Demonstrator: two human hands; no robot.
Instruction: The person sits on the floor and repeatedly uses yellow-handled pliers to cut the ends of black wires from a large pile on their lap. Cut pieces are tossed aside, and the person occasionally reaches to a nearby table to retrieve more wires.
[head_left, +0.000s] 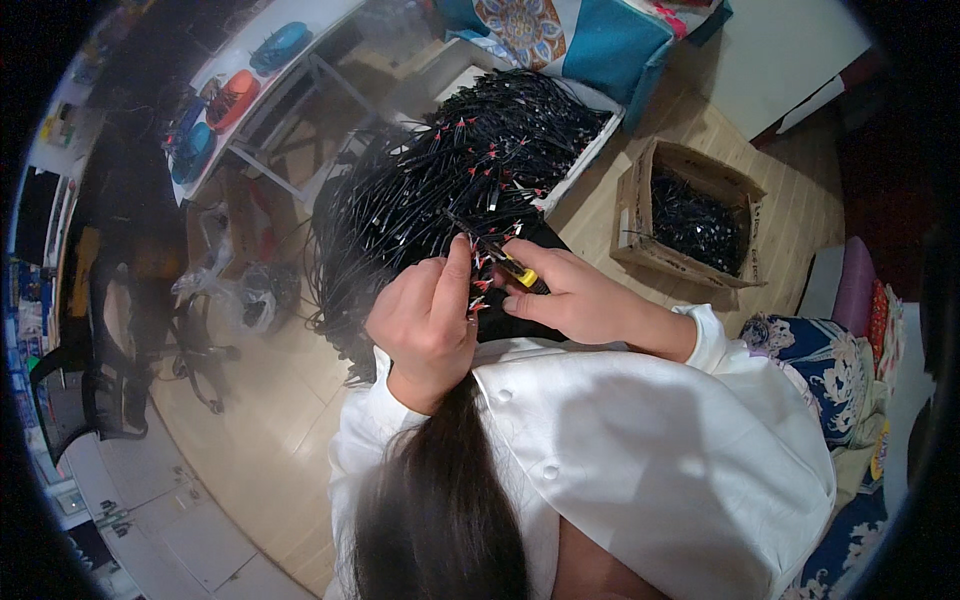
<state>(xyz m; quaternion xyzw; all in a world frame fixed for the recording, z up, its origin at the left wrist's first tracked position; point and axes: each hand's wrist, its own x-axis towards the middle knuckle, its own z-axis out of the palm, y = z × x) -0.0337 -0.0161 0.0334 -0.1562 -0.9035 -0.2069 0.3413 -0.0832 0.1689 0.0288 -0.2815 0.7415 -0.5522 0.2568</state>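
Note:
My right hand grips a hand tool with a yellow and black handle. Its dark, narrow jaws point up and left past my left fingertips; the exact kind of tool cannot be told. My left hand is closed, thumb and forefinger pinched near the jaws on thin black cable. Short red and white wire ends show just beside that hand, between it and my right fingers. Below and beyond both hands spreads a large heap of black cables, many with stripped-back red and white ends.
The heap runs into a white box. To the right, a cardboard box holds black pieces. At upper left, blue and orange trays sit on a white table. A plastic bag and an office chair base are at left.

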